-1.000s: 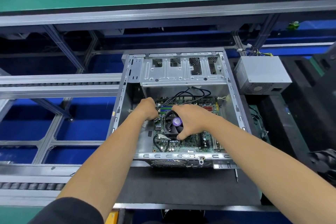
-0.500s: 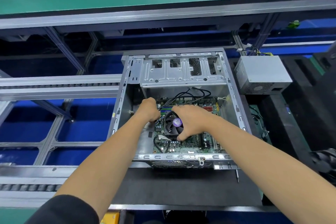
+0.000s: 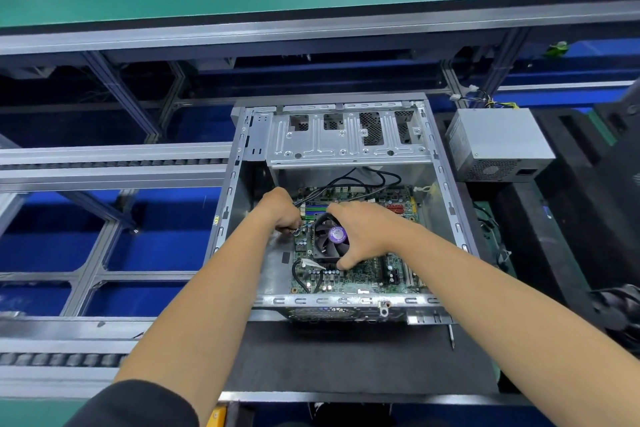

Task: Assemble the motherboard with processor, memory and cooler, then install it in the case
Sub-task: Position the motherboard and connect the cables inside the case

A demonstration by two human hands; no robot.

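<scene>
Leftmost, a roller conveyor (image 3: pixel 62 359) of grey rails runs along the near left edge of the line, with blue panels showing between its frame bars. Next comes the open computer case (image 3: pixel 446 184), lying on a dark mat (image 3: pixel 346 357) at the middle of the station, its drive cage (image 3: pixel 346 142) at the far end. Inside, the green motherboard (image 3: pixel 367 277) lies flat on the case floor, nearer the right wall than the left, with black cables (image 3: pixel 360 180) looping over its far edge.

The left hand (image 3: pixel 282 211) reaches into the case at the board's left edge, fingers curled and pinching a thin cable (image 3: pixel 304 227) just beside the cooler. The cooler (image 3: pixel 330 239), a black fan with a purple hub label, sits on the board's middle. The right hand (image 3: pixel 367 230) grips it from the right side, fingers curled over the far rim and thumb pressed against the near corner.

Past the case's right wall, a grey power supply (image 3: pixel 498 146) rests on black foam (image 3: pixel 554 253), touching nothing in the case. A screwdriver (image 3: pixel 451 336) lies on the mat by the case's near right corner.
</scene>
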